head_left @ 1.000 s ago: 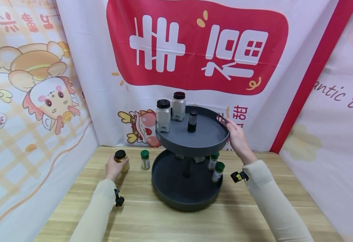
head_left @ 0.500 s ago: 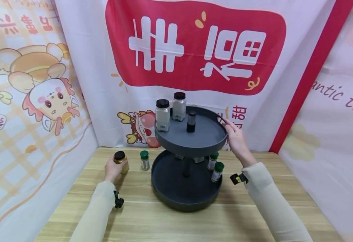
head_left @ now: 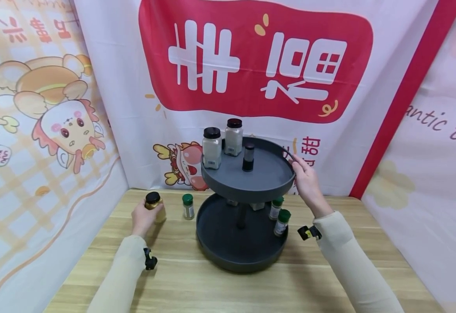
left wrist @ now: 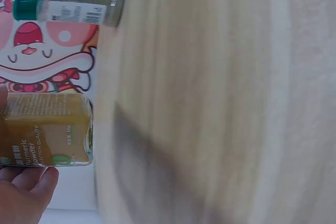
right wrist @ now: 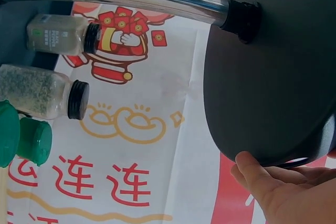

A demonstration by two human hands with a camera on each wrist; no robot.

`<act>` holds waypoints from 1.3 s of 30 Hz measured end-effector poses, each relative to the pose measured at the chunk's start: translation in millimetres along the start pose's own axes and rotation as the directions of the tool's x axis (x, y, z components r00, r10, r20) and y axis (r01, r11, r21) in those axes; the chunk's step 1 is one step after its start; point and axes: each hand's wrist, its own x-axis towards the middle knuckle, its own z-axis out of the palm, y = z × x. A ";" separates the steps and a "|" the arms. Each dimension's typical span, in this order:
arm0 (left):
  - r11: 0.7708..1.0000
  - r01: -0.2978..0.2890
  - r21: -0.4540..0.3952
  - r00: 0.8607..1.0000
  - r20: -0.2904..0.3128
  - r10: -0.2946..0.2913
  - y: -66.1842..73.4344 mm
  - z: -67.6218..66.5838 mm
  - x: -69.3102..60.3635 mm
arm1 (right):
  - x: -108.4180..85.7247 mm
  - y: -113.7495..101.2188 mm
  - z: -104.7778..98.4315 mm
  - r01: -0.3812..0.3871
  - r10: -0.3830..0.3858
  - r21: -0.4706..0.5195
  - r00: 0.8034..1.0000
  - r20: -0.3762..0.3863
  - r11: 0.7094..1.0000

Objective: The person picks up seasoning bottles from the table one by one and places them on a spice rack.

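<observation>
My left hand point(head_left: 143, 218) grips a square jar of turmeric powder point(left wrist: 50, 129) with a black lid, near the table's back left; whether its base touches the wood, I cannot tell. To its right stands a green-capped spice jar point(head_left: 188, 207). My right hand point(head_left: 308, 184) holds the right rim of the upper tier of a dark two-tier turntable point(head_left: 247, 191); in the right wrist view the thumb lies against the tier's underside. On that tier, two black-lidded jars of white contents point(head_left: 211, 150) stand at the left, around from the short centre post point(head_left: 248, 157).
Two green-capped jars point(head_left: 281, 224) stand at the right of the lower tier point(head_left: 231, 248). Behind them are black-lidded jars point(right wrist: 39, 90), mostly hidden in the head view. A printed cloth point(head_left: 122, 87) hangs behind the wooden table point(head_left: 173, 278), with side cloths left and right.
The left hand has shifted slightly left with the turmeric jar, away from the green-capped jar. My right hand keeps its hold on the rim, and the turntable looks unmoved.
</observation>
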 end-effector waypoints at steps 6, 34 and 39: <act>0.999 -0.040 0.008 0.998 -0.048 0.041 13.5 -6.1 0.8 | -1.4 -0.3 -0.5 -0.008 0.008 -0.038 1.000 -0.024 0.999; 0.967 -0.217 -0.134 0.976 0.006 0.220 143.4 -30.2 -23.2 | -7.5 -3.3 3.4 -0.013 0.009 -0.073 0.998 -0.061 0.997; 0.955 -0.263 -0.136 0.962 0.033 0.270 167.6 -36.3 -29.9 | -7.0 -2.8 2.8 -0.018 0.014 -0.059 0.998 -0.060 0.998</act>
